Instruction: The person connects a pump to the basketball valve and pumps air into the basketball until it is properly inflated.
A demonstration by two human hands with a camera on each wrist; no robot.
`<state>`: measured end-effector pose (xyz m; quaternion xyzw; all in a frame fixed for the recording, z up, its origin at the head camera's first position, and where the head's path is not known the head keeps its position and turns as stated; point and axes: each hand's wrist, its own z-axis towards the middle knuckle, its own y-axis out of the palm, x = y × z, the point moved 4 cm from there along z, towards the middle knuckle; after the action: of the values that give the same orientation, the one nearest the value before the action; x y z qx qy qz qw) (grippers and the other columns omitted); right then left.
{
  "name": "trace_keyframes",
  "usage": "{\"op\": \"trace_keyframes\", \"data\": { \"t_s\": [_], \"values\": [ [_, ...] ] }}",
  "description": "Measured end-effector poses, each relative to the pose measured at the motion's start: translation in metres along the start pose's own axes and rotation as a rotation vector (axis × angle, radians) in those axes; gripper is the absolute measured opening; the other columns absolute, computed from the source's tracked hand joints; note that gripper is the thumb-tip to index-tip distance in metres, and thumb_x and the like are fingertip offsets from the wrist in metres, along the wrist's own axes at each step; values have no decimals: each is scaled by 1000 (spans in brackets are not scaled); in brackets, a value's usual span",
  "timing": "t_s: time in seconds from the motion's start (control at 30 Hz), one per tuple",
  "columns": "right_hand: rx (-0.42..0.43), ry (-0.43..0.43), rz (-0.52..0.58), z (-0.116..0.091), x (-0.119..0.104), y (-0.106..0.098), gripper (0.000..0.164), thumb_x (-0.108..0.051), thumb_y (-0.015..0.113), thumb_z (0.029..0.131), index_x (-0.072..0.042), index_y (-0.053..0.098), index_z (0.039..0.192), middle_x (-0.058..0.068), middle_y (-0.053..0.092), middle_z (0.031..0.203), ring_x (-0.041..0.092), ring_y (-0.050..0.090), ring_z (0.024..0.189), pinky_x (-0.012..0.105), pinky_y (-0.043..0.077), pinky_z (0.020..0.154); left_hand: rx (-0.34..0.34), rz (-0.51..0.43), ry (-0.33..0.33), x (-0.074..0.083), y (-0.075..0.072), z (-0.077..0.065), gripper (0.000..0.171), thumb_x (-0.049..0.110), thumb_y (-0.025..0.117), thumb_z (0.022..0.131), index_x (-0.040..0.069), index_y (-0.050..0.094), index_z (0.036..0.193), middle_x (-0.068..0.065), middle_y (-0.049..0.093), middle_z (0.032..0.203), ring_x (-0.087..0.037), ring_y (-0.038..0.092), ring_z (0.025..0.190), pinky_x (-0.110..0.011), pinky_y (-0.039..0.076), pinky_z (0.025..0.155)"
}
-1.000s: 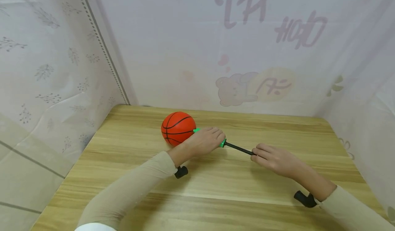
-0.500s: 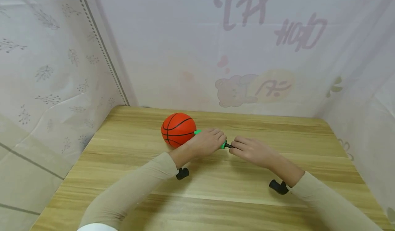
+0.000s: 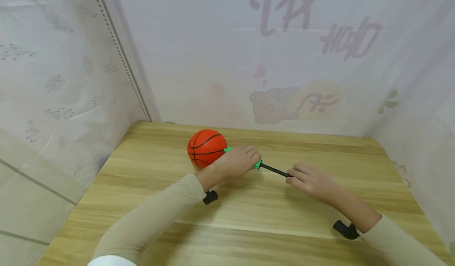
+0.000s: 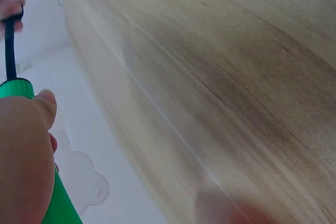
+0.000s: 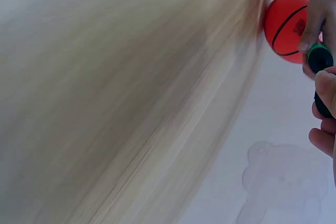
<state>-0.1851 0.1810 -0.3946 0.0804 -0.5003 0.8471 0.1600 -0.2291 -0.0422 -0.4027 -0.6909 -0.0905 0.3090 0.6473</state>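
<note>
In the head view a red-orange toy basketball (image 3: 207,148) with black lines sits toward the back of the table. Beside it my left hand (image 3: 236,162) grips the green barrel of a hand pump (image 3: 258,164), whose green tip shows at the ball's right side. A black rod (image 3: 273,170) sticks out from the barrel's other end. My right hand (image 3: 313,183) holds the rod's far end, and its fingers hide most of the handle. The left wrist view shows the green barrel (image 4: 60,208) under the left hand, with the rod drawn out.
The wood-grain table (image 3: 249,226) reaches back to a pale printed cloth (image 3: 199,60), and another cloth hangs at the left. A black wrist mount (image 3: 210,197) hangs below the left wrist, and a second mount (image 3: 345,229) below the right.
My right hand moved in close to the left hand half a second ago, hiding most of the rod, and has since pulled back right, exposing it again. Left hand and basketball stay nearly still.
</note>
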Motion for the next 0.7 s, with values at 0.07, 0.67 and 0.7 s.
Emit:
{"op": "trace_keyframes", "data": {
  "t_s": [0.07,0.67,0.7],
  "values": [
    [-29,9,-12,-9,-1,-4,38,-7,30,112,-4,65,98,8,68,96,22,62,85,31,55,72,-9,7,-2,-1,1,0,9,18,47,108,11,52,113,3,53,102,-13,47,95,-23,42,88],
    [-68,-15,-41,4,1,0,41,-6,25,112,-4,65,103,7,67,99,21,59,89,28,54,72,-21,19,0,8,-3,4,11,17,48,108,9,52,114,1,52,102,-14,47,95,-24,43,88],
    [-74,-15,-41,7,2,2,41,-6,25,112,-5,64,103,7,67,99,20,59,89,27,53,73,-23,24,-1,9,-3,5,11,17,48,108,9,53,115,2,53,103,-14,47,96,-24,43,88]
  ]
}}
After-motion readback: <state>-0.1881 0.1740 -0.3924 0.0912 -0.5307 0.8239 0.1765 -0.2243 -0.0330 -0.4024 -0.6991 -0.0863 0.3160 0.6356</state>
